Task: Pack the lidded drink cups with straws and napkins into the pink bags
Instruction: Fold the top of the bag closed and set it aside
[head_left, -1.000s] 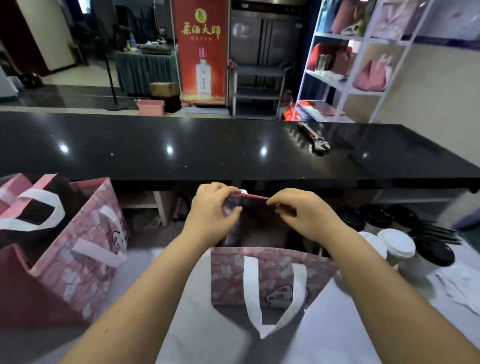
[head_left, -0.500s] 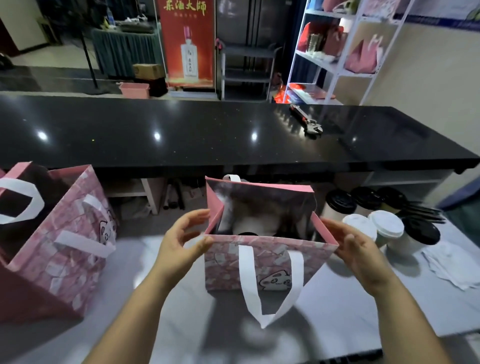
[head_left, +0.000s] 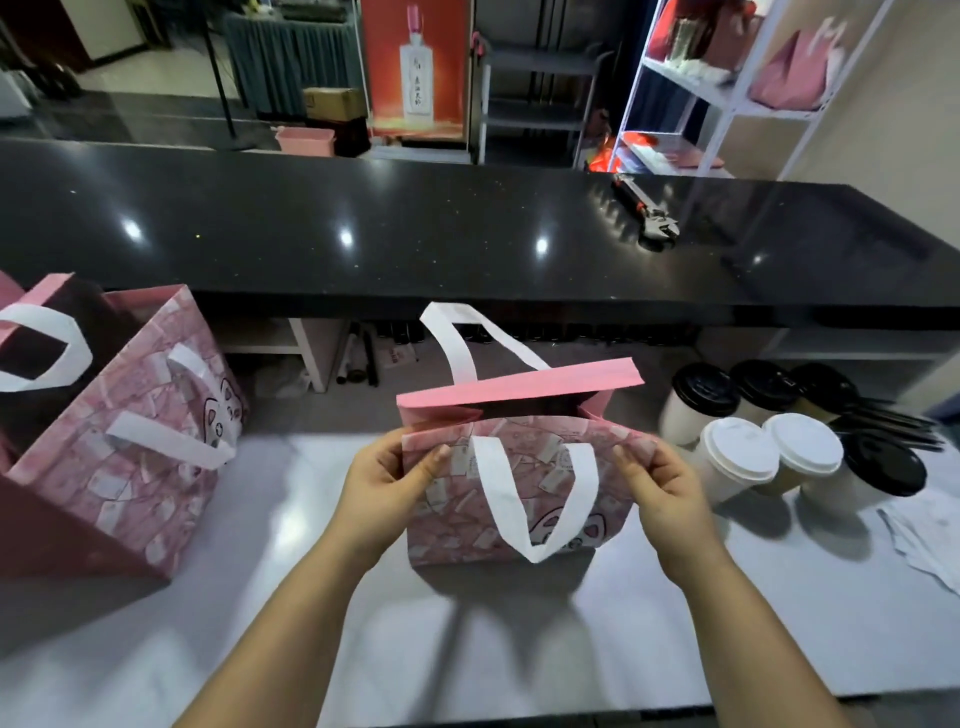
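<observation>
On table (head_left: 675, 623): left hand (head_left: 387, 475), right hand (head_left: 662, 483) pinch pink bag (head_left: 447, 519); cups (head_left: 743, 457) right, second bag (head_left: 140, 441) left.

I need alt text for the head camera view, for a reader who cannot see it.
The left hand and the right hand pinch the near top edge of a pink bag standing on a white table. To its right stand lidded drink cups; a second pink bag stands at the left.

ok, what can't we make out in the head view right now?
Head view:
- inside the middle pink bag, pinched by left hand and right hand: hidden by its near wall and folded far flap.
- left pink bag: cut by left edge, interior dark.
- napkins: cut by right edge.
- straws: partly behind cups.
</observation>
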